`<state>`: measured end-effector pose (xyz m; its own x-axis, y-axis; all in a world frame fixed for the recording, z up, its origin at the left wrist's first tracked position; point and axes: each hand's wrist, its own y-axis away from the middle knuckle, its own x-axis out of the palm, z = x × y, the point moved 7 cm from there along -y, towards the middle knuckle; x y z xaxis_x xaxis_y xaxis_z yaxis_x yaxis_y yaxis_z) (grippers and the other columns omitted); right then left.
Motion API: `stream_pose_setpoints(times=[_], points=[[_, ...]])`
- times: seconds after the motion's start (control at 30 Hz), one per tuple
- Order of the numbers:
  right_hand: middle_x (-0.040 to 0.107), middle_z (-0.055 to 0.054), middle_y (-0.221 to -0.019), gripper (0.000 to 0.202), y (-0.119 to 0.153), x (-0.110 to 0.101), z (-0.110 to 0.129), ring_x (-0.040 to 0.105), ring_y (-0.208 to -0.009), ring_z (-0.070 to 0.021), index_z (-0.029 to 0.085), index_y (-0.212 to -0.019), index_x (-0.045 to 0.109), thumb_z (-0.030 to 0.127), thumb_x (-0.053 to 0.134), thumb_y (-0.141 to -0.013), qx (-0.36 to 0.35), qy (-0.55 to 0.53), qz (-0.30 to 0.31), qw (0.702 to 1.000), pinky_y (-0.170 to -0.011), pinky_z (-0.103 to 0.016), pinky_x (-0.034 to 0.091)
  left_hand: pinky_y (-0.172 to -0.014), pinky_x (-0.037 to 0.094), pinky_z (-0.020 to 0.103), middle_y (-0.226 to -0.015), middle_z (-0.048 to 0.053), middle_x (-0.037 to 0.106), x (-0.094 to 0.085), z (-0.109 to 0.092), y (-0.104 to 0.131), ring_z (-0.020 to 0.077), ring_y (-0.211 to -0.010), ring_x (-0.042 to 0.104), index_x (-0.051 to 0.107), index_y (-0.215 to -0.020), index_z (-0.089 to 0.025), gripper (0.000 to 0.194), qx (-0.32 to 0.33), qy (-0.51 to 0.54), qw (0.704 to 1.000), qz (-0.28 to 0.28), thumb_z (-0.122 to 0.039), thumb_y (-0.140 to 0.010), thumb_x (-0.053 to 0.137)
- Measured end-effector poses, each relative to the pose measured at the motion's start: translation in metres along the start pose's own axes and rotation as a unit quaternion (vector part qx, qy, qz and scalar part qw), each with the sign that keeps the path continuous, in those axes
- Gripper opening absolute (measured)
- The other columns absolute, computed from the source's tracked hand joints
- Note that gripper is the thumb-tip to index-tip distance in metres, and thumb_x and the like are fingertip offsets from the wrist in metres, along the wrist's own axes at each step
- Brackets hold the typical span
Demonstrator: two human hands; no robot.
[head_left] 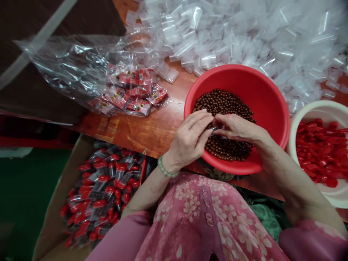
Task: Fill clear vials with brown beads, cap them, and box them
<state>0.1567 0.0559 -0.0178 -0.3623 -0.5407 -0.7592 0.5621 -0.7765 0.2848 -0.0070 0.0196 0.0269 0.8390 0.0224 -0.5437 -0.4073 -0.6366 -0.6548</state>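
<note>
A red bowl (269, 108) holds many round dark brown beads (223, 101). Over its left half, my left hand (191, 139), with a green bead bracelet at the wrist, has its fingers bent together at a small clear piece (214, 129). My right hand (235, 127) pinches in from the other side, fingertips meeting those of the left. Most of the small piece is hidden by the fingers, so its shape is hard to tell.
Clear plastic boxes (231, 40) are heaped along the back. A plastic bag (127, 87) of red packets lies left. At right stands a white bowl (295, 141) of red pieces (323, 148). Below left, a cardboard box (56, 195) holds red-capped clear containers (100, 188).
</note>
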Motion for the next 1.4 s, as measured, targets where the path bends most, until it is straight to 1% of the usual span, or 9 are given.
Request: stream_pose_setpoints(times=[0.1,0.23,0.37,0.53,0.6,0.8,1.0,1.27,1.4], points=[[0.067,-0.003,-0.084,0.026,0.003,-0.009,-0.008,0.058,-0.072,-0.0173,0.019,-0.098,0.06,0.045,0.058,-0.096,0.016,-0.039,-0.031,0.999,-0.069,-0.029,0.042,-0.108,0.06,0.039,-0.127,0.016,0.073,0.017,0.007,-0.006,0.0219,-0.125,0.069,0.06,-0.133,-0.01,0.035,0.007,-0.016,1.0,0.001,-0.01,-0.101,0.046],[0.072,-0.007,-0.095,0.02,0.005,-0.032,-0.024,0.064,-0.084,-0.0209,0.017,-0.106,0.066,0.031,0.057,-0.094,0.08,0.034,-0.122,0.989,-0.077,-0.031,0.044,-0.11,0.059,0.039,-0.13,0.017,0.072,0.019,0.014,-0.003,0.0214,-0.127,0.068,0.058,-0.138,-0.009,0.045,-0.008,-0.033,0.999,-0.005,-0.003,-0.097,0.039],[0.071,-0.011,-0.099,0.021,-0.002,-0.028,-0.025,0.064,-0.087,-0.0227,0.015,-0.104,0.07,0.025,0.053,-0.095,0.114,0.143,-0.066,0.981,-0.078,-0.033,0.045,-0.107,0.06,0.037,-0.127,0.016,0.073,0.017,0.013,-0.003,0.021,-0.123,0.07,0.059,-0.136,-0.011,0.044,-0.015,-0.047,0.999,-0.007,-0.004,-0.097,0.041],[0.062,-0.018,-0.113,0.027,0.003,-0.037,-0.016,0.059,-0.078,-0.0227,0.012,-0.111,0.068,0.023,0.048,-0.096,0.167,0.257,-0.108,0.946,-0.066,-0.034,0.041,-0.106,0.061,0.036,-0.125,0.015,0.075,0.017,0.011,-0.005,0.0207,-0.12,0.072,0.061,-0.134,-0.01,0.042,-0.018,-0.04,0.999,-0.007,-0.005,-0.097,0.043],[0.059,-0.021,-0.115,0.026,0.003,-0.035,-0.017,0.058,-0.077,-0.0237,0.011,-0.107,0.068,0.017,0.045,-0.095,0.196,0.294,-0.097,0.931,-0.063,-0.036,0.039,-0.105,0.061,0.036,-0.124,0.015,0.075,0.016,0.01,-0.005,0.0206,-0.119,0.072,0.062,-0.131,-0.009,0.04,-0.016,-0.032,0.999,-0.01,-0.004,-0.096,0.044],[0.058,-0.014,-0.105,0.023,-0.019,-0.005,-0.022,0.053,-0.073,-0.0177,0.011,-0.107,0.065,0.009,0.047,-0.093,0.144,0.245,0.003,0.959,-0.069,-0.033,0.042,-0.102,0.062,0.034,-0.12,0.015,0.077,0.015,0.011,-0.005,0.0205,-0.113,0.074,0.064,-0.127,-0.009,0.038,-0.012,-0.031,0.999,-0.012,-0.003,-0.094,0.047],[0.054,-0.011,-0.111,0.027,-0.021,-0.008,-0.038,0.054,-0.085,-0.018,0.013,-0.111,0.065,0.009,0.054,-0.087,0.112,0.183,0.0,0.977,-0.08,-0.031,0.047,-0.103,0.062,0.036,-0.123,0.013,0.076,0.016,0.014,-0.003,0.0201,-0.116,0.073,0.063,-0.131,-0.013,0.041,-0.02,0.0,1.0,-0.009,-0.005,-0.095,0.045],[0.06,-0.017,-0.112,0.03,-0.015,-0.008,-0.047,0.058,-0.08,-0.021,0.01,-0.117,0.064,0.011,0.045,-0.095,0.135,0.283,0.004,0.95,-0.072,-0.035,0.046,-0.099,0.063,0.034,-0.117,0.01,0.078,0.013,0.014,-0.003,0.0181,-0.111,0.074,0.066,-0.126,-0.015,0.038,-0.014,0.004,0.999,-0.038,-0.005,-0.096,0.045],[0.063,-0.022,-0.114,0.035,-0.019,-0.001,-0.029,0.062,-0.099,-0.0297,0.007,-0.122,0.063,0.007,0.04,-0.096,0.124,0.331,0.015,0.935,-0.082,-0.039,0.047,-0.099,0.062,0.033,-0.116,0.008,0.078,0.009,0.019,0.003,0.0163,-0.11,0.074,0.066,-0.126,-0.019,0.036,-0.045,0.036,0.993,-0.104,-0.009,-0.1,0.045]])
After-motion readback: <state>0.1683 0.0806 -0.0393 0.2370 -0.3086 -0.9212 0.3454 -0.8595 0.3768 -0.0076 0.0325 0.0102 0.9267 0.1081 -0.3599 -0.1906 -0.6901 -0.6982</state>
